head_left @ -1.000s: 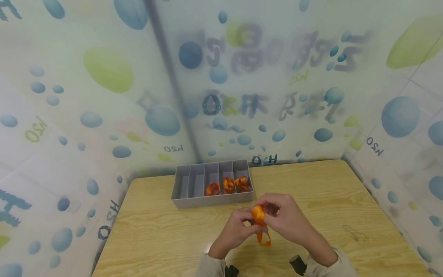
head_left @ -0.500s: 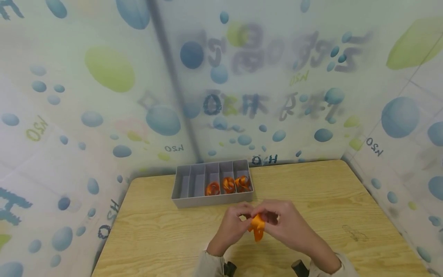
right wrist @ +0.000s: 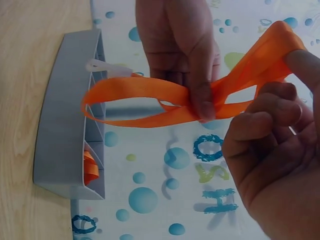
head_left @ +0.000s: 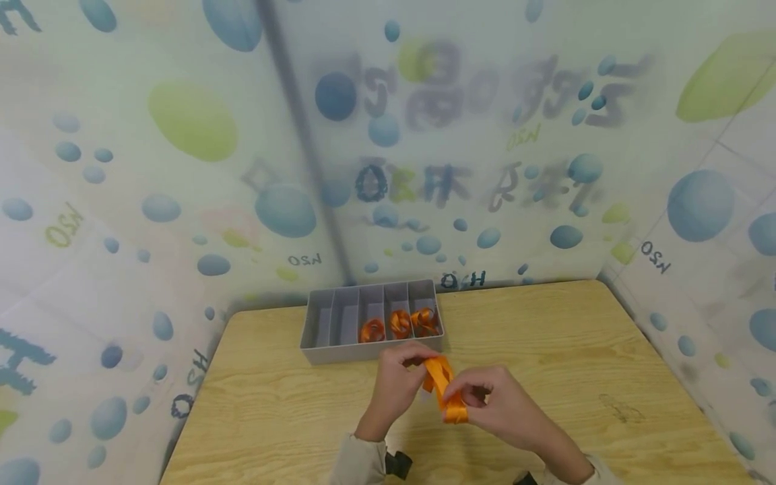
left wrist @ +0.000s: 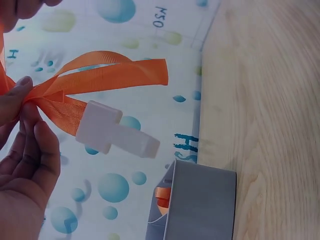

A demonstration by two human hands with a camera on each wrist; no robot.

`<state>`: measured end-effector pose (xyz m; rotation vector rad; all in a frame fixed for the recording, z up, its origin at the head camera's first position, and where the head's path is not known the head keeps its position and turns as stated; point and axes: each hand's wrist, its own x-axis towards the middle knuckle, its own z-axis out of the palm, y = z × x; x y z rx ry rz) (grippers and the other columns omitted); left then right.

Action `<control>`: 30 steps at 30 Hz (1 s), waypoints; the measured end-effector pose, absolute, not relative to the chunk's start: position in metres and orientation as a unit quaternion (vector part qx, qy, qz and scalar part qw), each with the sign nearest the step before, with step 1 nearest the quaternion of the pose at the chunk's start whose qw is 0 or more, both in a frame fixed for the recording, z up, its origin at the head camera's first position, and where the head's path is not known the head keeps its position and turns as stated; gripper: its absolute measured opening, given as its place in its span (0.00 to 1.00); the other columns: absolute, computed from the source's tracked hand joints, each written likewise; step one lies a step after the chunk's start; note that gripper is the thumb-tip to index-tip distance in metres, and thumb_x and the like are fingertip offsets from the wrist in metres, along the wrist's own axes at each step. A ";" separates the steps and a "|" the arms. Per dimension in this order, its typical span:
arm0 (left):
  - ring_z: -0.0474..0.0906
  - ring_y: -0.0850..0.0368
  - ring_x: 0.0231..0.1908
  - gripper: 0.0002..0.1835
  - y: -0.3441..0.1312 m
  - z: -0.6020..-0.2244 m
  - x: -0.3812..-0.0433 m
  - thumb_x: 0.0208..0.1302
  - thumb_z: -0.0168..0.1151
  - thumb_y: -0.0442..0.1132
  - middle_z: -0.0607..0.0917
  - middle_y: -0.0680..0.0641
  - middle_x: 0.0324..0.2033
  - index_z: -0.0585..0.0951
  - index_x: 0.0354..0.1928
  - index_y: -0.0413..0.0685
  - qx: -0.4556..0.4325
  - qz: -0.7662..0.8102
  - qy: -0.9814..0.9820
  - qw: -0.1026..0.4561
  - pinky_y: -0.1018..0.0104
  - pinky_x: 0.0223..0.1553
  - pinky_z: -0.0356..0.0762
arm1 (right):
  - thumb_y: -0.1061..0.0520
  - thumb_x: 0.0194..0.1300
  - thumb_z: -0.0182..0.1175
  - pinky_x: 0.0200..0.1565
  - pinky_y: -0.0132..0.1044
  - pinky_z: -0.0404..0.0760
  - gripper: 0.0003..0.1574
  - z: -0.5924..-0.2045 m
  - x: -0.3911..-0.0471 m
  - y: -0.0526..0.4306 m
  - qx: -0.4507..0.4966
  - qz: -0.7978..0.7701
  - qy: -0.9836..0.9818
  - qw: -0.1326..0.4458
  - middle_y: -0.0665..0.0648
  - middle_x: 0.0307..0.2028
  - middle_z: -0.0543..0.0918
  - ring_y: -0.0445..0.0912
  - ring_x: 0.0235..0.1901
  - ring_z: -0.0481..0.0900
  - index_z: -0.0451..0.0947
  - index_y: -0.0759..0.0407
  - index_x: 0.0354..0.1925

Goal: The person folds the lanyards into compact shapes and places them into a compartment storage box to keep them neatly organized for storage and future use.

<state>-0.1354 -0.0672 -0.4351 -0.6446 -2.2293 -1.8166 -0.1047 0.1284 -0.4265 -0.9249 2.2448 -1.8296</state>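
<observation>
An orange lanyard (head_left: 439,378) stretches between both hands, above the table in front of the tray. The left hand (head_left: 397,380) pinches its gathered middle between thumb and fingertips, seen closely in the left wrist view. Past that pinch, loops of flat strap (left wrist: 120,82) and a white plastic clip (left wrist: 97,127) stick out. The right hand (head_left: 503,407) holds the other end, where the strap bends round its index finger (right wrist: 306,67); its remaining fingers are curled. In the right wrist view a long loop (right wrist: 145,120) extends beyond the left thumb.
A grey tray (head_left: 376,351) with several compartments stands at the table's back edge, against the patterned wall covering. Coiled orange lanyards (head_left: 372,331) lie in its three right compartments. Wood-grain table surface (head_left: 576,350) extends to both sides. Black wrist mounts (head_left: 398,465) show below the hands.
The hands were close together over the bunched lanyard. The left hand has since moved up and left, the right slightly down, and the lanyard is now drawn out between them.
</observation>
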 end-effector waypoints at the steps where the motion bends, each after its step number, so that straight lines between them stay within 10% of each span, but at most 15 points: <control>1: 0.81 0.61 0.31 0.07 -0.067 -0.435 -0.136 0.58 0.64 0.20 0.88 0.41 0.31 0.87 0.33 0.34 -0.216 -0.616 -0.751 0.099 0.65 0.35 0.83 | 0.63 0.62 0.69 0.18 0.32 0.66 0.05 -0.428 -0.104 0.128 -0.306 -0.604 0.734 0.046 0.53 0.18 0.69 0.37 0.18 0.61 0.85 0.56 0.38; 11: 0.82 0.60 0.32 0.06 -0.066 -0.463 -0.148 0.59 0.66 0.22 0.88 0.42 0.32 0.88 0.34 0.37 -0.200 -0.633 -0.740 0.104 0.63 0.36 0.83 | 0.64 0.55 0.74 0.18 0.31 0.65 0.28 -0.438 -0.097 0.123 -0.308 -0.601 0.738 -0.014 0.53 0.20 0.67 0.35 0.18 0.61 0.80 0.59 0.55; 17: 0.82 0.59 0.32 0.07 -0.065 -0.461 -0.147 0.59 0.67 0.23 0.88 0.43 0.32 0.89 0.34 0.40 -0.209 -0.647 -0.724 0.122 0.65 0.35 0.83 | 0.62 0.49 0.78 0.17 0.30 0.65 0.29 -0.443 -0.094 0.122 -0.267 -0.624 0.734 -0.014 0.56 0.22 0.67 0.35 0.20 0.63 0.67 0.56 0.39; 24: 0.82 0.61 0.31 0.04 -0.061 -0.457 -0.145 0.58 0.68 0.24 0.88 0.41 0.33 0.88 0.35 0.36 -0.207 -0.665 -0.709 0.111 0.65 0.33 0.83 | 0.64 0.48 0.79 0.17 0.31 0.66 0.23 -0.451 -0.094 0.125 -0.280 -0.621 0.731 -0.026 0.56 0.20 0.69 0.45 0.18 0.66 0.70 0.57 0.29; 30: 0.83 0.60 0.31 0.04 -0.060 -0.455 -0.145 0.59 0.67 0.24 0.88 0.39 0.32 0.87 0.35 0.33 -0.202 -0.689 -0.691 0.089 0.64 0.34 0.83 | 0.56 0.49 0.79 0.19 0.30 0.68 0.22 -0.454 -0.095 0.126 -0.235 -0.599 0.766 -0.002 0.50 0.21 0.70 0.36 0.20 0.66 0.72 0.57 0.29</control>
